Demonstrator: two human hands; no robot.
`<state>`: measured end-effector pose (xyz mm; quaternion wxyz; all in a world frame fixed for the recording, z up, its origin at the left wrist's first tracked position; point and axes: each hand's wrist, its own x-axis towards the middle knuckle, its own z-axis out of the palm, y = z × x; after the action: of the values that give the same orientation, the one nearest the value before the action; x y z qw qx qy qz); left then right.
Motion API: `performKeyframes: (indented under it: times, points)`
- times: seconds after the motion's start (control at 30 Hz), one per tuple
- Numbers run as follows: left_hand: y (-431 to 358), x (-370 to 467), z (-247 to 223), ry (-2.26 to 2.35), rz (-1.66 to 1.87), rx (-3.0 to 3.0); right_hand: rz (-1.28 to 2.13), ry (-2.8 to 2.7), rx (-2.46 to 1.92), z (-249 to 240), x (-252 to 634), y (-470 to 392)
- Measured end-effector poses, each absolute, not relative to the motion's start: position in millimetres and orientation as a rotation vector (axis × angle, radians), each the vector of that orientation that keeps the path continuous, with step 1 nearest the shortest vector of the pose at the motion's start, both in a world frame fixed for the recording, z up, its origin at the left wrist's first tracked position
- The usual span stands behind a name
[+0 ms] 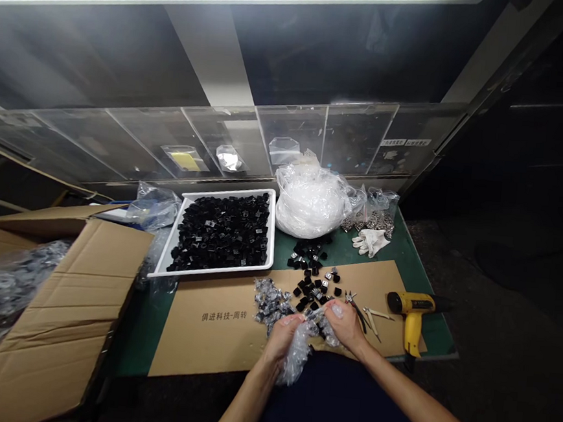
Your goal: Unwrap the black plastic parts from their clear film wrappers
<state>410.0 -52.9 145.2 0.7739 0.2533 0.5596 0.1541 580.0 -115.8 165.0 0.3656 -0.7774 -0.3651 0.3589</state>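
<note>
My left hand [284, 337] is closed on a crinkled clear plastic bag [295, 361], which hangs down at the table's front edge. My right hand [344, 324] pinches another part of the clear plastic, just to the right. Between and behind the hands lies a pile of small black parts [310, 298] on a cardboard sheet [188, 340]. Left of these sits a heap of grey parts in clear wrapping [270, 301]. Whether any part is inside the plastic in my hands I cannot make out.
A white tray [268, 262] full of black parts stands behind. Beside it are a large bag of white material [309, 200], bags of metal pieces [381, 212] and a white glove [370, 242]. Pliers [359, 311] and a yellow heat gun [413, 319] lie right; an open carton [69, 305] stands left.
</note>
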Motion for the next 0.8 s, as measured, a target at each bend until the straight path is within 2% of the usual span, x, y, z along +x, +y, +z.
performKeyframes:
  times: [0.2, 0.47, 0.63, 0.8]
  points:
    - [-53.8, 404.8, 131.3, 1.427, 0.427, 0.781, 0.87, -0.885, -2.142, 150.9, 587.3, -121.7]
    - [-50.2, 410.0, 127.6, 1.452, 0.398, 1.252, 0.872, -0.852, -2.125, 144.2, 599.3, -132.0]
    - [-32.2, 392.5, 143.6, 1.459, 0.485, 1.139, 0.991, -0.835, -2.096, 137.5, 594.6, -136.3]
    - [-15.1, 324.7, 144.3, 1.52, 0.606, 1.074, 1.254, -0.946, -1.979, 130.7, 588.5, -146.3]
